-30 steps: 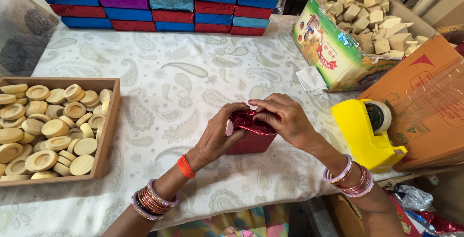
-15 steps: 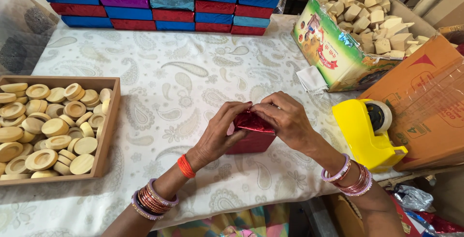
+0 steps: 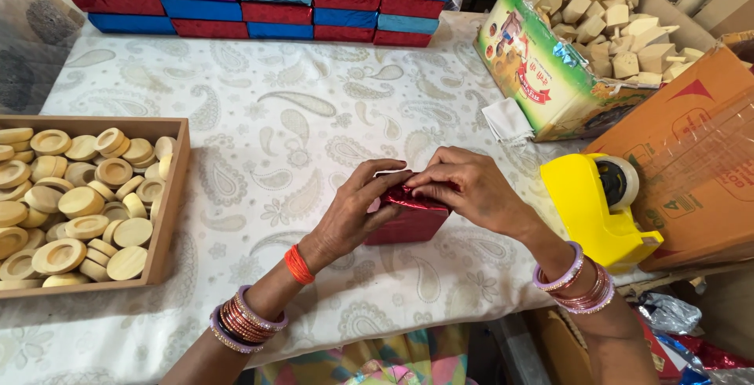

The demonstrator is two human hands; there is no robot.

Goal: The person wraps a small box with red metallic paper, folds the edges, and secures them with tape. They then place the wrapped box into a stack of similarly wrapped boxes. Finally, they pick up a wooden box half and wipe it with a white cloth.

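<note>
Shiny red box [image 3: 410,220] (foil-wrapped, seemingly) under 2 hands.

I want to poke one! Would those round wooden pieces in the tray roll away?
Probably if tipped on edge: the round wooden pieces look like flat discs. Lying flat, they would likely slide instead. The tray has raised walls that should stop them.

Shiny red box [image 3: 408,216], grey-on-white paisley tablecloth [image 3: 298,118], yellow tape dispenser [image 3: 593,208], seemingly pale tan discs [image 3: 82,200]
</note>
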